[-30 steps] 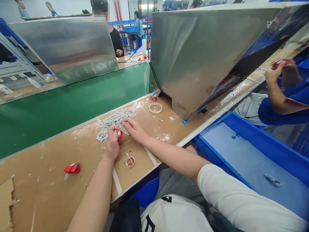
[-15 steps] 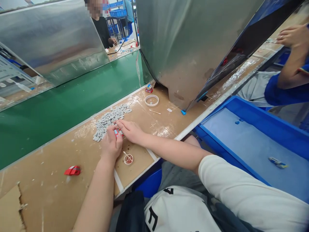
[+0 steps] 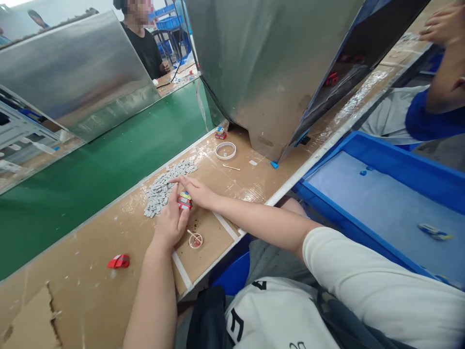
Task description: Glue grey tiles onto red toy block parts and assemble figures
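Note:
A small toy block in red, blue and yellow [image 3: 184, 201] sits in my left hand [image 3: 169, 224], between the thumb and the fingers. My right hand [image 3: 198, 191] lies over its far side, with fingers stretched out towards my left fingertips; its thumb is hidden. Just behind both hands spreads a pile of small flat grey pieces [image 3: 160, 191] on the cardboard-covered table [image 3: 145, 261]. Nearer to me stands a small round cup [image 3: 196, 241] with reddish stuff in it and a cotton swab [image 3: 192, 235] leaning inside.
A red toy part [image 3: 118, 261] lies at left. Farther back are a roll of tape [image 3: 225, 150], a cotton swab [image 3: 231, 167] and another toy block [image 3: 220, 133]. Metal panels [image 3: 232, 72] rise behind. A blue tray [image 3: 399, 165] stands at right; co-workers sit nearby.
My fingers have opened out around the toy block, and more of its red and yellow side shows. The view has shifted slightly.

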Action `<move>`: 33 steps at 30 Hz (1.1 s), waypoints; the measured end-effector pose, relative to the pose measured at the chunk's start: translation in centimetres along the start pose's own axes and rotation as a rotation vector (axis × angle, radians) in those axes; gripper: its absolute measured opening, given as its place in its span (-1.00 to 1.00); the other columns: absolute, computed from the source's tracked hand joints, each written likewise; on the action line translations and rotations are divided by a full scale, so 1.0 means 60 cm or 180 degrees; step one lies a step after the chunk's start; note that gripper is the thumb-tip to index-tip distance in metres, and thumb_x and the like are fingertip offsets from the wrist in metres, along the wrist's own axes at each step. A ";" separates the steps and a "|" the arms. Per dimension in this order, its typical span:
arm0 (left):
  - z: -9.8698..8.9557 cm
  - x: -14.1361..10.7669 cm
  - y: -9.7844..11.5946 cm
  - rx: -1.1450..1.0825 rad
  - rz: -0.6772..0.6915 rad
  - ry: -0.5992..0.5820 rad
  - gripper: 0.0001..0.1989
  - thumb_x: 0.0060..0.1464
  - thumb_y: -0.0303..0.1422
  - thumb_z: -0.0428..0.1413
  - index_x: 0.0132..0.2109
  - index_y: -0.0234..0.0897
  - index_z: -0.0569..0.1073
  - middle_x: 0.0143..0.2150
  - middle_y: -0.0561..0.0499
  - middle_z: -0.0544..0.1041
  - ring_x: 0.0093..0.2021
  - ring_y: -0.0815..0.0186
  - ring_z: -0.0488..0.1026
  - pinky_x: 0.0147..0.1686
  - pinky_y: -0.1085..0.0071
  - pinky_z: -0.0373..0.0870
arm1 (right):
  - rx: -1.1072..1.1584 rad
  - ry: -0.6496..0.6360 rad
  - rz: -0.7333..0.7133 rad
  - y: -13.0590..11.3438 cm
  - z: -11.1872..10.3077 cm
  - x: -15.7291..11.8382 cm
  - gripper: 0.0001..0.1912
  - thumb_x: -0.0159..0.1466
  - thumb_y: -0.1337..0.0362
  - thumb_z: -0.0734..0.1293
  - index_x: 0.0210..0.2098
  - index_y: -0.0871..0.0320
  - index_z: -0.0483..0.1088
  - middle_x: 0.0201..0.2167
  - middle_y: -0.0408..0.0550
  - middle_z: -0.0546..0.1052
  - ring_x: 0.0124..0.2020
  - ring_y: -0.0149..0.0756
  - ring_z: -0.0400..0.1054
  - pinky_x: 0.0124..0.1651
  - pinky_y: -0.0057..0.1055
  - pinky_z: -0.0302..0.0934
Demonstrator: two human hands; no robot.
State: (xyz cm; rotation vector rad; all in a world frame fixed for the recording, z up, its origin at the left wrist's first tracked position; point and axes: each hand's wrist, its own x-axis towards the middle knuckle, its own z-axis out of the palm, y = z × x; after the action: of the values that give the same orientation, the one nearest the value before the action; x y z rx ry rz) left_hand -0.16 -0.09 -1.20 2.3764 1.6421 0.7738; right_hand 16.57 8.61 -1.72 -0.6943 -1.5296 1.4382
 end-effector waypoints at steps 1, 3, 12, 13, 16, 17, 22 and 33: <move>-0.005 0.001 0.000 0.0075 0.0155 -0.0087 -0.23 0.50 0.01 -0.07 0.63 -0.29 0.00 0.46 -0.42 0.44 0.30 -0.11 0.58 0.16 0.02 0.55 | 0.0105 -0.0005 0.0080 0.000 0.000 0.001 -0.27 0.59 -0.27 0.06 0.13 0.15 0.60 -0.12 -0.02 0.63 -0.06 -0.29 0.51 0.15 -0.34 0.41; -0.011 0.002 0.001 0.0199 0.0348 -0.0169 -0.24 0.50 0.04 -0.02 0.61 -0.28 0.07 0.49 -0.41 0.42 0.37 -0.12 0.53 0.21 0.04 0.54 | 0.0280 -0.0024 0.0284 -0.001 0.002 0.001 -0.23 0.56 -0.32 0.09 0.12 0.17 0.60 -0.27 -0.08 0.55 -0.19 -0.31 0.45 0.03 -0.35 0.40; -0.011 -0.011 -0.020 0.0192 -0.0455 0.0788 -0.31 0.36 0.25 0.11 0.27 -0.25 0.43 0.12 -0.26 0.66 -0.05 0.01 0.69 -0.10 0.19 0.58 | -0.1412 -0.0737 -0.0351 -0.018 -0.030 -0.008 -0.42 0.57 -0.23 0.15 0.19 0.09 0.44 -0.16 -0.08 0.58 -0.11 -0.19 0.45 0.07 -0.26 0.28; -0.017 -0.014 -0.024 0.0090 -0.0578 0.0902 -0.29 0.34 0.28 0.11 0.24 -0.26 0.43 0.09 -0.24 0.66 -0.06 0.02 0.68 -0.12 0.20 0.57 | -0.1662 -0.0955 -0.0637 -0.023 -0.038 -0.012 -0.45 0.56 -0.21 0.20 0.19 0.10 0.43 -0.10 -0.04 0.59 -0.08 -0.17 0.46 0.08 -0.25 0.28; -0.037 -0.020 -0.025 -0.0163 -0.0832 0.0869 -0.26 0.26 0.33 0.15 0.17 -0.25 0.41 -0.02 -0.18 0.66 -0.13 0.05 0.67 -0.18 0.21 0.55 | -0.2094 -0.1453 -0.1305 -0.032 -0.052 -0.021 -0.53 0.53 -0.10 0.27 0.17 0.14 0.43 0.05 0.06 0.58 -0.01 -0.12 0.49 0.05 -0.25 0.29; -0.044 -0.021 -0.022 -0.0222 -0.0887 0.0785 -0.26 0.22 0.33 0.18 0.14 -0.24 0.42 -0.05 -0.16 0.66 -0.16 0.06 0.66 -0.20 0.22 0.54 | -0.2195 -0.1496 -0.1406 -0.035 -0.053 -0.023 -0.56 0.51 -0.04 0.29 0.18 0.14 0.42 0.07 0.07 0.58 0.00 -0.11 0.50 0.03 -0.26 0.30; -0.069 -0.018 -0.002 -0.0532 -0.1032 0.0379 -0.34 0.12 0.25 0.32 0.05 -0.18 0.44 -0.17 -0.06 0.66 -0.24 0.08 0.63 -0.22 0.23 0.50 | -0.2496 -0.1170 -0.1416 -0.042 -0.049 -0.028 -0.53 0.44 -0.06 0.38 0.14 0.14 0.42 0.06 0.08 0.62 -0.01 -0.09 0.53 -0.07 -0.29 0.26; -0.051 -0.027 0.037 -0.0839 -0.0527 0.0392 -0.26 0.44 0.32 -0.26 0.17 -0.19 0.43 -0.26 -0.07 0.67 -0.32 0.15 0.60 -0.23 0.25 0.45 | -0.2076 -0.1332 -0.1292 -0.031 -0.028 -0.030 -0.46 0.36 -0.22 0.41 -0.38 0.10 0.31 -0.44 -0.16 0.50 -0.42 -0.36 0.30 -0.32 -0.40 -0.04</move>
State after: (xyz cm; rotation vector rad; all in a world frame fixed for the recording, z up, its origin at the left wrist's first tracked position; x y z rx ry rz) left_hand -0.23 -2.92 1.78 2.0230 1.6401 1.0496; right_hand 19.16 7.51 -0.43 -0.4141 -2.3536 0.7936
